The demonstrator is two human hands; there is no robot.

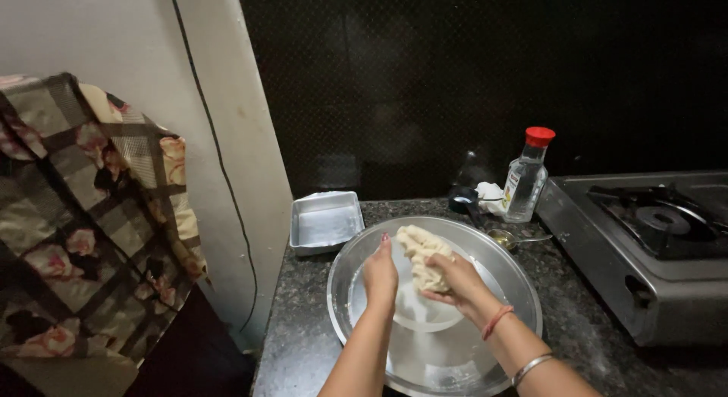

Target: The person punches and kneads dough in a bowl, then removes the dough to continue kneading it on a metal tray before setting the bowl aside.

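A pale lump of dough (421, 253) is held above a wide round steel plate (516, 279) on a dark speckled counter. My right hand (459, 283) grips the dough from the near side, fingers wrapped around it. Beside the dough's left edge stands my left hand (380, 274), fingers together, touching the dough or very close to it. Flour dusts the plate's bottom under the hands.
A rectangular steel tray (326, 221) sits at the back left of the counter. A clear bottle with a red cap (526, 177), a white cloth (489, 196) and a spoon (516, 238) lie behind the plate. A gas stove (644, 245) stands right. A floral cloth (91, 215) hangs left.
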